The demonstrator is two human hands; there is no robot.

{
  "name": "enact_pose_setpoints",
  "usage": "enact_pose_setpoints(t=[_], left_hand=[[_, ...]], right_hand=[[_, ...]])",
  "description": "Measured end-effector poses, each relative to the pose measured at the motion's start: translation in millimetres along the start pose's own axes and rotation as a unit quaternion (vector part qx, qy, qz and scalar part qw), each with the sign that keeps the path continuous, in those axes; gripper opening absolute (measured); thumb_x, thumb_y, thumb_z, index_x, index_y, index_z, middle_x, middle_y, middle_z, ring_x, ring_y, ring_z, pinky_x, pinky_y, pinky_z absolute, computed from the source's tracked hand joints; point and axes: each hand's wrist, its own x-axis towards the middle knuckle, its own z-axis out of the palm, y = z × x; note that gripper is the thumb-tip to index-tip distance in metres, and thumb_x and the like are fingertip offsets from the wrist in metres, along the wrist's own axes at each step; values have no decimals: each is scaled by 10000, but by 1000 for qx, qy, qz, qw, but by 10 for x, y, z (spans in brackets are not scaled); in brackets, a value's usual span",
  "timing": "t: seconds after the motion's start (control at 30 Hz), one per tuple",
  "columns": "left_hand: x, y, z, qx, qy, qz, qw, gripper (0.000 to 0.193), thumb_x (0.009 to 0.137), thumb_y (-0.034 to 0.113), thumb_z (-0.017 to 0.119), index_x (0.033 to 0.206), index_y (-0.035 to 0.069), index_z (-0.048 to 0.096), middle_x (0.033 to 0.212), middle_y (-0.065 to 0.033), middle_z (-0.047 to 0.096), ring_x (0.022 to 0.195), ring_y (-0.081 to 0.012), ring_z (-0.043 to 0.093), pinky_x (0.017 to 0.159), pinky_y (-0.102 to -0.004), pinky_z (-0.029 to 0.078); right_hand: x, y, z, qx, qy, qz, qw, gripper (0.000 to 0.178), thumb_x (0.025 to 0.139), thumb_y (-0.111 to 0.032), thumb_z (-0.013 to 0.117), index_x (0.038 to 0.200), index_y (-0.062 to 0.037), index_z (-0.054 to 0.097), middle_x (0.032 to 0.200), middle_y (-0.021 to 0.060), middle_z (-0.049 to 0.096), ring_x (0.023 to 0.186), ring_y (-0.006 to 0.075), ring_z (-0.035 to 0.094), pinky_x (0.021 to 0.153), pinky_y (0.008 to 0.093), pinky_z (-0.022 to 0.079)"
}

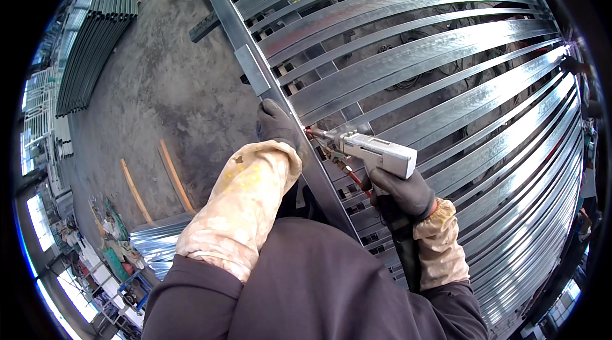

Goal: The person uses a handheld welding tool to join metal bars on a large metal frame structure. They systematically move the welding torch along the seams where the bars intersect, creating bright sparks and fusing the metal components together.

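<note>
My right hand [403,192], in a dark glove, is closed round the grip of a silver-grey pistol-shaped welding gun [382,152]. A thick black cable and a red hose run down from the gun. Its nozzle [319,133] points left and meets, or nearly meets, the inner edge of a long steel rail [322,190]. My left hand [278,124], also gloved, is wrapped over the outer side of that rail, across from the nozzle; some of its fingers are hidden. Many parallel galvanized steel bars [408,66] extend rightward from the rail. Just beyond my left hand, a flat metal piece [252,71] sits on the rail.
At the far right edge a bright welding glow shows beside another person's dark glove [574,65]. Stacked steel tubes [95,53] lie on the concrete floor [172,72] at far left. Two wooden strips [175,174] and shiny metal profiles [156,244] lie nearer. Cables [401,79] show beneath the bars.
</note>
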Motion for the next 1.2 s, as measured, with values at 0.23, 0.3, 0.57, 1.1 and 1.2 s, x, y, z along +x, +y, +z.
enact_pose_setpoints(t=[0.23,0.3,0.57,1.1,1.2], left_hand=[[59,-94,36,11,15,47,999,569,1063,441,355,1142,-40,650,1067,-303,696,1010,-501,644,858,-533,498],[91,-159,50,16,28,63,997,565,1064,431,358,1125,-48,650,1055,-308,695,1010,-502,643,848,-535,494],[43,-95,38,4,27,66,997,558,1063,420,353,1121,-57,637,1055,-318,687,1015,-504,640,844,-525,497],[-1,-53,18,7,24,67,997,551,1061,429,357,1166,-34,636,1080,-297,690,1025,-495,638,862,-529,491],[50,-121,39,4,22,74,997,557,1054,443,365,1178,-24,643,1086,-295,691,1025,-493,639,864,-534,490]], right_hand=[[-118,-81,59,29,26,6,999,433,1002,-210,627,1361,16,544,936,81,715,702,117,659,634,267,555],[-152,-141,54,61,24,-20,998,444,1001,-204,625,1372,18,527,983,91,712,705,122,661,632,265,559],[133,-417,61,29,44,-32,998,402,987,-198,623,1311,34,568,925,82,711,664,125,656,589,260,537],[-483,141,-101,107,59,32,992,530,992,-202,644,1455,-17,465,975,118,707,688,145,658,600,269,541],[-476,202,-63,118,53,23,991,525,988,-201,650,1445,-11,475,972,119,707,677,145,654,593,271,537]])
